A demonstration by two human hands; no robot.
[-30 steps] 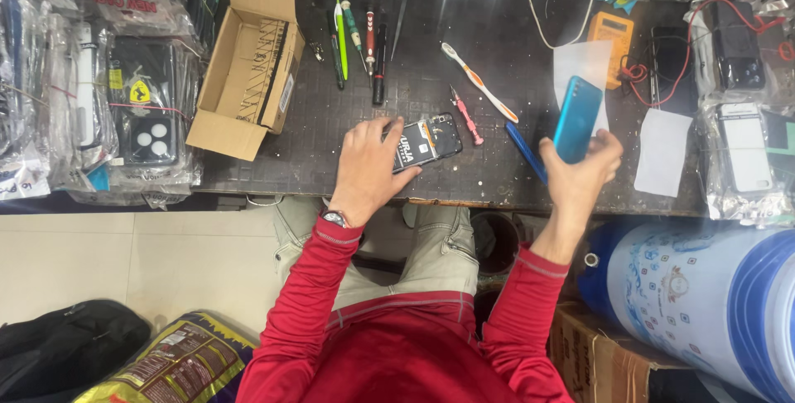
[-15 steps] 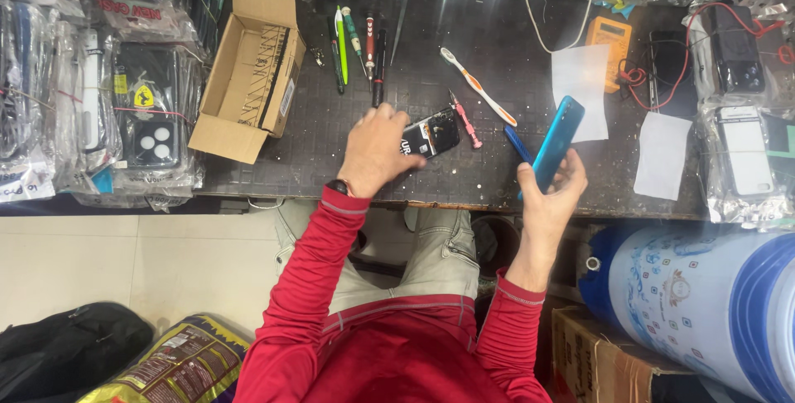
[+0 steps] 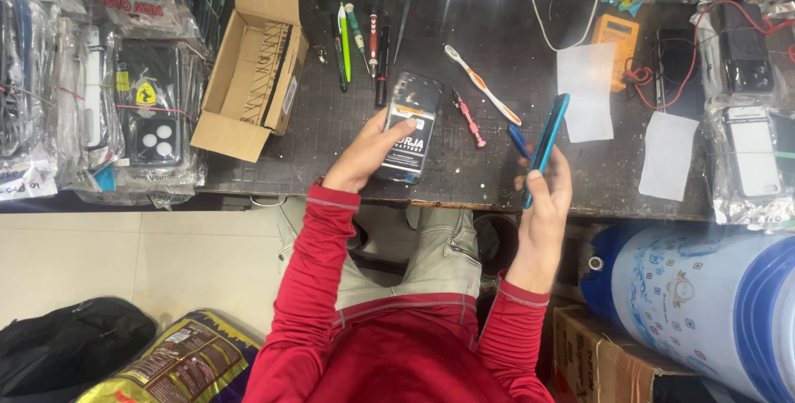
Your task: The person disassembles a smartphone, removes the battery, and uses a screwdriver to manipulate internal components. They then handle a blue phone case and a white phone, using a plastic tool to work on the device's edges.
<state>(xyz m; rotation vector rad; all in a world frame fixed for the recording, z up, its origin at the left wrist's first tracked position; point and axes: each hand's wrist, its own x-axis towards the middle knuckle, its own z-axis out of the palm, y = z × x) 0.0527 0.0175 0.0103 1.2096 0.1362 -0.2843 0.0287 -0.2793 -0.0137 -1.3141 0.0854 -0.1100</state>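
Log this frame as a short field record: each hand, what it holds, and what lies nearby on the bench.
left hand: holds an opened phone, back side up
right hand: holds a blue cover edge-on
bench: dark, cluttered
nearby: toothbrush, screwdrivers, open cardboard box, orange multimeter

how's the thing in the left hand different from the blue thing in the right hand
The opened phone body in the left hand is dark, faces the camera flat-on and shows a labelled battery. The blue back cover in the right hand is teal, turned edge-on, and looks like a thin sliver. The phone body rests low against the dark workbench; the cover is held up off it. Both are long, phone-shaped pieces, each gripped in one hand.
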